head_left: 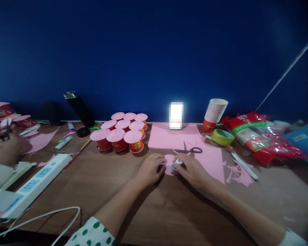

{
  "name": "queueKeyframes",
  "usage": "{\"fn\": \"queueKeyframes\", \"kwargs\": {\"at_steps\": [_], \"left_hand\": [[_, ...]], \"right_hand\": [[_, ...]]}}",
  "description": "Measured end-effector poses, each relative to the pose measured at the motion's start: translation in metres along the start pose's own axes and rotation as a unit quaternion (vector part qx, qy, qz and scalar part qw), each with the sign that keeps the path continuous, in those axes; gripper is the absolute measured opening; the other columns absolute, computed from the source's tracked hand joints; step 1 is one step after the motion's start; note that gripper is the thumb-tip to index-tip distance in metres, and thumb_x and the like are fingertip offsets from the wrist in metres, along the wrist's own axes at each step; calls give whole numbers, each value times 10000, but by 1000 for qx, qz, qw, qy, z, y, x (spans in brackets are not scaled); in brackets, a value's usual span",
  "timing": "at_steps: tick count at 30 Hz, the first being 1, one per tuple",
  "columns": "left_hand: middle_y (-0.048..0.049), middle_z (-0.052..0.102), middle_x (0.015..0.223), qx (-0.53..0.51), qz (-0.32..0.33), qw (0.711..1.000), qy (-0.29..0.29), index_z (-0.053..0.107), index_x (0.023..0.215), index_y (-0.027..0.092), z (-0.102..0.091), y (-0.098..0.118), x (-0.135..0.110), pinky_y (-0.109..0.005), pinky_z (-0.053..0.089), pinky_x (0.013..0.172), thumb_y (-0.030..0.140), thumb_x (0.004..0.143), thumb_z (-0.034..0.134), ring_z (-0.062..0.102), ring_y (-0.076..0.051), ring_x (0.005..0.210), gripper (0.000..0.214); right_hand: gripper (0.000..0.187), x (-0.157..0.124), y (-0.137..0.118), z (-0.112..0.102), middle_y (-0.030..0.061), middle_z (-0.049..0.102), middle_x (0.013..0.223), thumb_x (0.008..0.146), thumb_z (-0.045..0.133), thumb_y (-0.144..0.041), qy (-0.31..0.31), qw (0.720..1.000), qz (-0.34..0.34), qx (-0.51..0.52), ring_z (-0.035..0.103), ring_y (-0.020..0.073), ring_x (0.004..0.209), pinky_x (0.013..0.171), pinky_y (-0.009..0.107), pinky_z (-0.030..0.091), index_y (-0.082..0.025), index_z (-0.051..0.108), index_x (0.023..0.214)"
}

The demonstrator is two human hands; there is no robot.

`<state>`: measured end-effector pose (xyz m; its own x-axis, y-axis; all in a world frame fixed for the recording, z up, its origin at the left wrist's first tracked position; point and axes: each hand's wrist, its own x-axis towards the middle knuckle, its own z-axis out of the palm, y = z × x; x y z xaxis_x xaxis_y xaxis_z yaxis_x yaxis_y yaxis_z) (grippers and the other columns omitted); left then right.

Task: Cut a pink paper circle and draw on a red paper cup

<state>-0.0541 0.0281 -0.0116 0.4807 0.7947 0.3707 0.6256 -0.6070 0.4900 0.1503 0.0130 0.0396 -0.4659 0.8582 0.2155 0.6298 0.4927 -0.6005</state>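
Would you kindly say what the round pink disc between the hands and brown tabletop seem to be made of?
Round pink disc: probably matte paper or card, flat and thin. Brown tabletop: perhaps wood or laminate, low sheen, faint streaks.

The disc [169, 160] is matt paper, packet [261, 135] glossy plastic
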Motion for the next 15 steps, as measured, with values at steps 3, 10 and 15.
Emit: {"fn": "queueKeyframes", "kwargs": {"at_steps": [3,10,15], "left_hand": [[-93,649,1093,2,1,1000,6,652,1012,188,1,-1,-1,-377,443,899,202,815,558,568,-231,1006,218],[-81,649,1077,7,-4,1000,5,650,1003,189,2,0,-1,-369,448,885,195,813,563,567,-223,983,209],[-80,643,1088,11,-10,1000,2,647,1029,190,2,1,-2,-362,445,889,186,818,550,565,-221,993,231]], "right_hand": [[154,3,0,0,41,635,822,917,468,-227,-7,1000,-10,-22,550,178,744,699,290,395,-184,584,826],[213,5,5,9,42,621,812,932,469,-313,-25,998,-36,-37,547,172,724,660,278,408,-185,550,782],[164,9,8,11,29,643,836,912,505,-297,-47,998,-48,6,567,164,740,687,273,420,-190,559,800]]}}
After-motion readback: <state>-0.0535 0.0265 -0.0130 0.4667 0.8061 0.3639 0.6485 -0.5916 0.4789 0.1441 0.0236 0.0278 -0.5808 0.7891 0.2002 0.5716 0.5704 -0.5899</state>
